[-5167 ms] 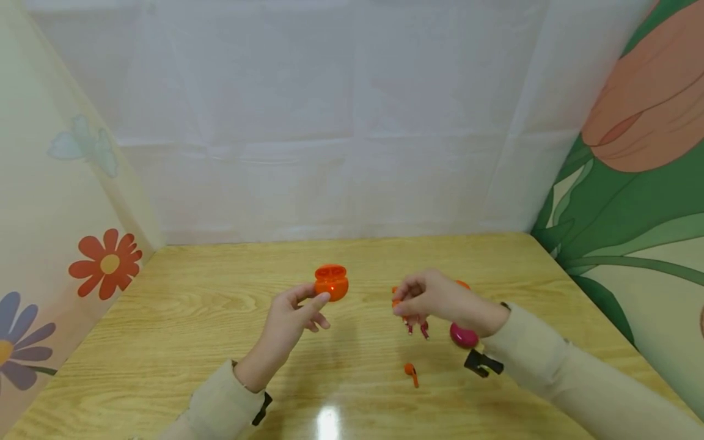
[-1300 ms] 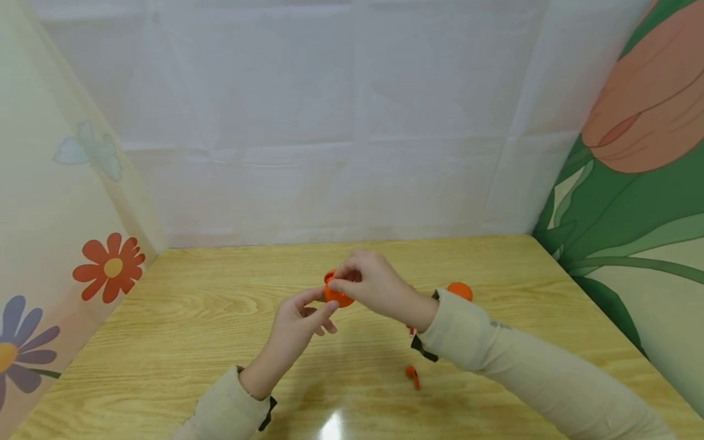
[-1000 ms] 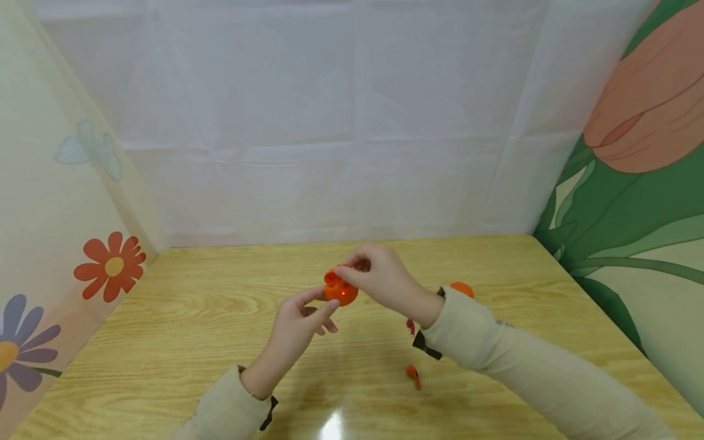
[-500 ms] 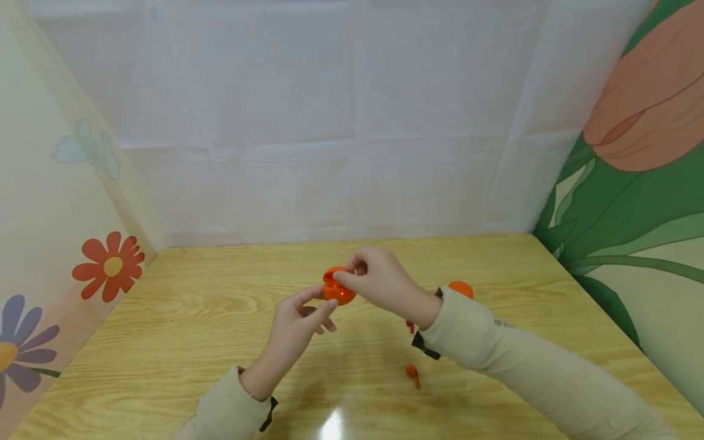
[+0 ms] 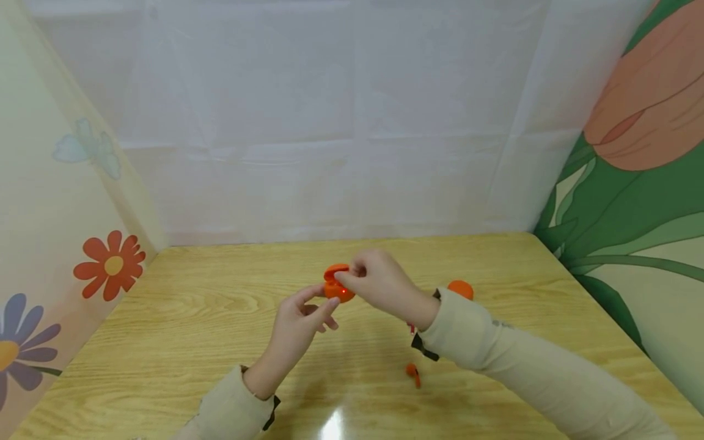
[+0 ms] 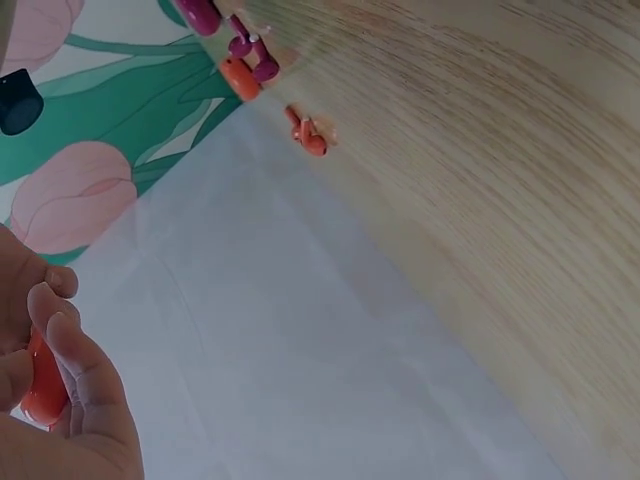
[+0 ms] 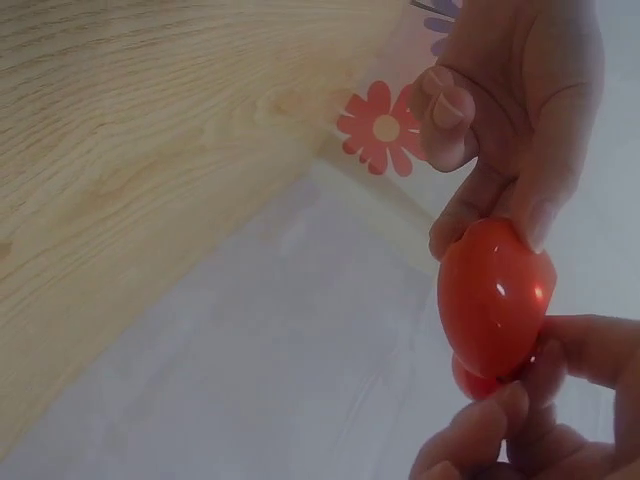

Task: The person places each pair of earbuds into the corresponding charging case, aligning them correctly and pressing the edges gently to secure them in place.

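An orange earbud case (image 5: 338,293) with its lid raised is held above the table, a small light glowing on its front. My left hand (image 5: 297,324) pinches the case between thumb and fingers from the left. At its right side, my right hand (image 5: 379,284) has thumb and fingers together at the opening, pinching an orange earbud that they mostly cover. In the right wrist view the case (image 7: 495,300) shows its rounded body, with the right fingertips at the lid end. The left wrist view shows only a strip of the case (image 6: 45,385) between fingers.
One orange earbud (image 5: 414,374) lies on the near table. Behind the right forearm sits a rounded orange object (image 5: 461,289), with a magenta earbud (image 5: 411,329) partly covered. The left wrist view shows a magenta case (image 6: 200,14), magenta earbuds (image 6: 265,66) and orange earbuds (image 6: 306,136).
My right hand has come from the items at the right to the case since the oldest frame. Over the last second it has lowered slightly at the opening; the left hand keeps its hold.
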### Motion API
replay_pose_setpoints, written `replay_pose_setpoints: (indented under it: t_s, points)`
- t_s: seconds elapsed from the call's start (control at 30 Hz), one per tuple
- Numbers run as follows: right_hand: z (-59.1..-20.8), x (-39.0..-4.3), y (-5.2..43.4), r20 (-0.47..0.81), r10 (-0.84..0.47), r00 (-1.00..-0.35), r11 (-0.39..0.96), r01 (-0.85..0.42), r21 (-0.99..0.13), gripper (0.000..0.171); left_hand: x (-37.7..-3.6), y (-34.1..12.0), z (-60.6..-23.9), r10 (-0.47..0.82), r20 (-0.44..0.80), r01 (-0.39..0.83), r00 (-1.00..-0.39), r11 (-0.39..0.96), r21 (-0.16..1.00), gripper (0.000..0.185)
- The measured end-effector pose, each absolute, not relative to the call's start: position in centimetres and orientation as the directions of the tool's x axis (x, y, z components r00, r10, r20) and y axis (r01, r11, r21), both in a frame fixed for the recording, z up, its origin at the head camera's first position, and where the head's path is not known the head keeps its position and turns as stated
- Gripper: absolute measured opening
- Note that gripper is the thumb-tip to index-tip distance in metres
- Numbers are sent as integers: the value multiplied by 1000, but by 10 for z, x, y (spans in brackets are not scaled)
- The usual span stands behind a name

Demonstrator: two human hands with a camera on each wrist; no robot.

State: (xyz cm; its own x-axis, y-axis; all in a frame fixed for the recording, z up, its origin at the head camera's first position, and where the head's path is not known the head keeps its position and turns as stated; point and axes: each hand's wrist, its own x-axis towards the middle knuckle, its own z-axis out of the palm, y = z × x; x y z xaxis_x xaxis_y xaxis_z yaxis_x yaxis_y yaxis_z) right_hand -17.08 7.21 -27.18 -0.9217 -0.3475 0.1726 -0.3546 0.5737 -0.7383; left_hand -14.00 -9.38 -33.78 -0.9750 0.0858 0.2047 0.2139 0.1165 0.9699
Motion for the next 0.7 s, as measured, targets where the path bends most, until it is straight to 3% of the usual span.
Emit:
replay_pose_setpoints:
  t_s: [0.5,0.7]
  points:
    - [-277,-176,98,242,-374,-895,519,-418,-745,30,-143,-99,-339,80,167,175,-983,101,979,32]
    - [-285,-174,114,210,-395,-894,500,-401,-767,26,-145,-103,-342,78,149,157,-986,104,982,34]
